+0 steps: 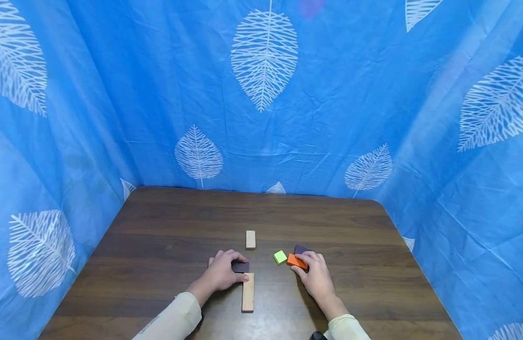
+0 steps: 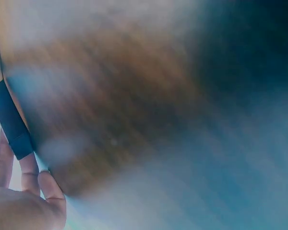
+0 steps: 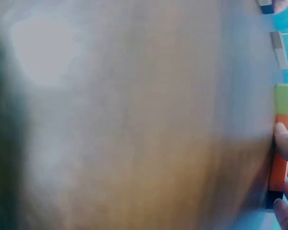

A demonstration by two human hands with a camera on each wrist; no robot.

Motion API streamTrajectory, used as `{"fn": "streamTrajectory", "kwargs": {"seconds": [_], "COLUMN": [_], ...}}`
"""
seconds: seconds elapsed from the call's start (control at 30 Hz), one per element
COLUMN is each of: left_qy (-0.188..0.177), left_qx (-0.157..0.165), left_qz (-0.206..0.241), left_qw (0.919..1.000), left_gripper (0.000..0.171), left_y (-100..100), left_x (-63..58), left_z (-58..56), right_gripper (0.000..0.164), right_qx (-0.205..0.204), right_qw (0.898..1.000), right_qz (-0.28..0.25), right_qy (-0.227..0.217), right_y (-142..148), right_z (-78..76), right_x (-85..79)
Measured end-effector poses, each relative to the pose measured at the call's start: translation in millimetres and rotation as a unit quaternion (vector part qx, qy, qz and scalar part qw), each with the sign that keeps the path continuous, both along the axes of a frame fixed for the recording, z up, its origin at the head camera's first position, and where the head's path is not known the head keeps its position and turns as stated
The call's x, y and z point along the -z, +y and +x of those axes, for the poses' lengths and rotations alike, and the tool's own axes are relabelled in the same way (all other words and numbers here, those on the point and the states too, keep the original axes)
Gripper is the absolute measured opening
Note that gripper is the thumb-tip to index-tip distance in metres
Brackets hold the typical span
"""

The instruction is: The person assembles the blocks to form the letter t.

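My left hand (image 1: 221,273) grips a dark block (image 1: 241,267) between thumb and fingers, just beyond the far end of a long pale wooden block (image 1: 248,295). The left wrist view shows the same dark block (image 2: 10,120) at its left edge, fingers against it. To the right, my right hand (image 1: 317,277) pinches an orange block (image 1: 295,260). Beside its left end lies a small lime green block (image 1: 280,257). Another dark block (image 1: 301,248) sits just behind the orange one, partly hidden. In the right wrist view, the orange block (image 3: 279,175) lines up with the green block (image 3: 282,99).
A short pale wooden block (image 1: 250,240) stands farther back, beyond the left hand. All of this is on a dark brown wooden table (image 1: 181,217). Blue curtains (image 1: 312,118) with white leaf prints hang behind the table and along both sides.
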State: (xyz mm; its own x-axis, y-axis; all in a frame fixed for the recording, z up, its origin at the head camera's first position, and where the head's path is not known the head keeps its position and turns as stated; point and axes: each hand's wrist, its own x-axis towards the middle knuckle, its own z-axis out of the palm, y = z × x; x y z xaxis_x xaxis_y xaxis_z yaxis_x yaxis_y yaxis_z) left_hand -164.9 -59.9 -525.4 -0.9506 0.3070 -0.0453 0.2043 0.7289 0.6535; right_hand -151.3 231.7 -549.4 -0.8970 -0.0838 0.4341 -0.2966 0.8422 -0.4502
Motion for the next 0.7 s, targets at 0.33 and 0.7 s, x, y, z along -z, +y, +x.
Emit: {"fn": "streamTrajectory", "kwargs": {"seconds": [0.33,0.7], "left_qy": [-0.006,-0.019], "left_qx": [-0.010,-0.014], "left_qz": [0.008,0.019], "left_qw": [0.9999,0.9995], "left_gripper": [0.038,0.037], "left_y": [-2.8,-1.3], "left_x": [1.8,1.6], "left_z": [0.3,-0.4], "right_gripper": [0.029,0.040], "right_qx": [0.016,-0.001], "right_qw": [0.999,0.991], "right_qz": [-0.047,-0.032], "right_qy": [-0.009,-0.130], "right_y": [19.4,42.0], "right_z": [-8.1,-19.6], "right_x": [-16.3,-21.1]}}
